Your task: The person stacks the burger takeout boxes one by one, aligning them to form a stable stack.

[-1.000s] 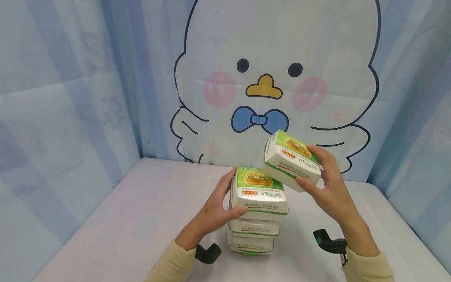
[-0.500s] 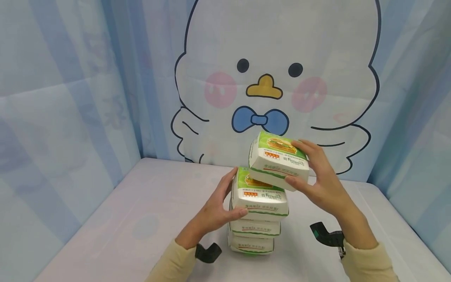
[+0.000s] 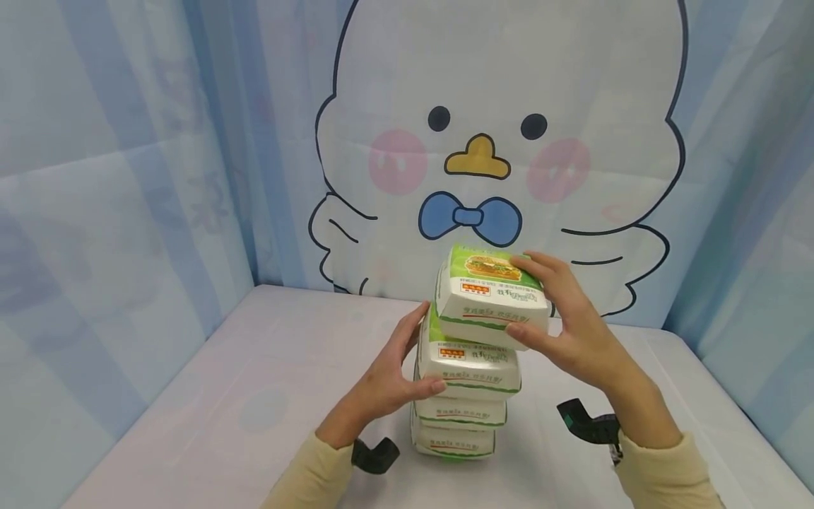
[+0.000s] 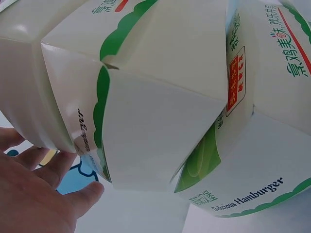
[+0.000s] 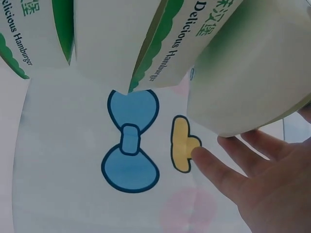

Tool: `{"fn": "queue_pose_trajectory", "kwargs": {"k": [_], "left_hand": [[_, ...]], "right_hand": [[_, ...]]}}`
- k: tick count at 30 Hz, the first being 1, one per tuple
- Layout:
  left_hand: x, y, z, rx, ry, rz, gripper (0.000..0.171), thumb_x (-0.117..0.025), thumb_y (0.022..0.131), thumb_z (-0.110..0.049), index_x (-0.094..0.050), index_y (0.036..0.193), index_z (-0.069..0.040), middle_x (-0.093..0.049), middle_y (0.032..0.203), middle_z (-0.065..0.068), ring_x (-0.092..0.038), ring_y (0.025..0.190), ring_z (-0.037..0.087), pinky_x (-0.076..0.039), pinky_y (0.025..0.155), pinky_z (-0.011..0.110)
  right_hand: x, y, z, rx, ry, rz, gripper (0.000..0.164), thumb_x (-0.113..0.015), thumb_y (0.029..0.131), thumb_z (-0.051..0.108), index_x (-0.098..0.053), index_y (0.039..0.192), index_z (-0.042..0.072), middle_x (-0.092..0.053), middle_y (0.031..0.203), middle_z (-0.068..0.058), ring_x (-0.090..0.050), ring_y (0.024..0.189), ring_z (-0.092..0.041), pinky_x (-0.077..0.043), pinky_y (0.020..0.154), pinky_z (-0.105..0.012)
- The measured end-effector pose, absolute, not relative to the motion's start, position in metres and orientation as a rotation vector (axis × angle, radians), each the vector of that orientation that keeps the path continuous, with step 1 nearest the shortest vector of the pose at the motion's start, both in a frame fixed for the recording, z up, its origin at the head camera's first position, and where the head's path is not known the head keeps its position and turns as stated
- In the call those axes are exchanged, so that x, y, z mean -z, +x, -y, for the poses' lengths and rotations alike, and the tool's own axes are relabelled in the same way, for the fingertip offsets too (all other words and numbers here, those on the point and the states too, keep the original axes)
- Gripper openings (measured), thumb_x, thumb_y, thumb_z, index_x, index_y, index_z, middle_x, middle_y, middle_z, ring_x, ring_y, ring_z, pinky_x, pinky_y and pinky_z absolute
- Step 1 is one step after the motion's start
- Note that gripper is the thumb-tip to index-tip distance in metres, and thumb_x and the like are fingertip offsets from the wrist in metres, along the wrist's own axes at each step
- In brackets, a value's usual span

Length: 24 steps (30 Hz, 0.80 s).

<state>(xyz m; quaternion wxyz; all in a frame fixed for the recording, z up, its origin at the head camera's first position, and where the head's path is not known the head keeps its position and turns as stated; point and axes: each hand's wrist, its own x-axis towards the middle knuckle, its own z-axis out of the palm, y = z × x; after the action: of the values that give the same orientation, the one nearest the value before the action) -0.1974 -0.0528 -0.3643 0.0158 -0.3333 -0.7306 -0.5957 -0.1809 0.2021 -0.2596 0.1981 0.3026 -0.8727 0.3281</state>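
Observation:
A white and green hamburger box (image 3: 492, 300), with a burger picture on its lid, is held by my right hand (image 3: 579, 339), thumb at the front and fingers on the right side. It sits over a stack of three similar boxes, tilted slightly, covering the back of the top box (image 3: 470, 371); whether its whole base touches cannot be told. My left hand (image 3: 384, 385) grips that top box at its left side, thumb on the front. Below are the middle box (image 3: 461, 412) and the bottom box (image 3: 453, 444). In the right wrist view, my right hand (image 5: 262, 179) is against the box's side.
The stack stands on a pale-covered table (image 3: 254, 417). Behind it hangs a curtain (image 3: 470, 78) printed with a white chick and a blue bow tie. Blue striped curtains flank both sides. Dark wrist mounts (image 3: 376, 456) stick out from both wrists.
My right hand has carried its hamburger box leftward and slightly down, from the right of the stack to over its top. The left hand has stayed in place.

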Motion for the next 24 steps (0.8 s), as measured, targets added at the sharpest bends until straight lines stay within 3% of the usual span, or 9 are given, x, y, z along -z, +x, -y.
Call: {"fn": "queue_pose_trajectory", "kwargs": {"k": [7, 15, 24], "left_hand": [[0.3631, -0.1957, 0.0521, 1.843, -1.020, 2.277, 0.093, -0.070, 0.074, -0.035, -0.007, 0.142, -0.035, -0.015, 0.146, -0.015, -0.020, 0.135, 0.009, -0.016, 0.108, 0.054], [0.3636, -0.1963, 0.0523, 1.847, -0.978, 2.256, 0.091, -0.069, 0.075, -0.035, -0.008, 0.142, -0.035, -0.020, 0.145, -0.016, -0.022, 0.135, 0.008, -0.018, 0.107, 0.055], [0.3637, -0.1966, 0.0526, 1.878, -0.982, 2.251, 0.091, -0.069, 0.075, -0.036, -0.007, 0.142, -0.037, -0.016, 0.146, -0.017, -0.022, 0.135, 0.010, -0.018, 0.108, 0.053]], "right_hand": [[0.2656, -0.1831, -0.1992, -0.906, 0.864, 2.456, 0.078, -0.071, 0.073, 0.022, -0.029, 0.139, 0.030, -0.017, 0.146, 0.006, -0.030, 0.125, -0.022, -0.038, 0.088, -0.060], [0.2618, -0.1787, -0.1960, -0.933, 0.876, 2.436, 0.080, -0.073, 0.072, 0.020, -0.029, 0.139, 0.030, -0.017, 0.146, 0.010, -0.031, 0.123, -0.015, -0.041, 0.088, -0.054], [0.2648, -0.1785, -0.1940, -0.914, 0.873, 2.479, 0.080, -0.072, 0.073, 0.023, -0.027, 0.139, 0.031, -0.015, 0.146, 0.012, -0.026, 0.128, -0.017, -0.035, 0.092, -0.060]]}}
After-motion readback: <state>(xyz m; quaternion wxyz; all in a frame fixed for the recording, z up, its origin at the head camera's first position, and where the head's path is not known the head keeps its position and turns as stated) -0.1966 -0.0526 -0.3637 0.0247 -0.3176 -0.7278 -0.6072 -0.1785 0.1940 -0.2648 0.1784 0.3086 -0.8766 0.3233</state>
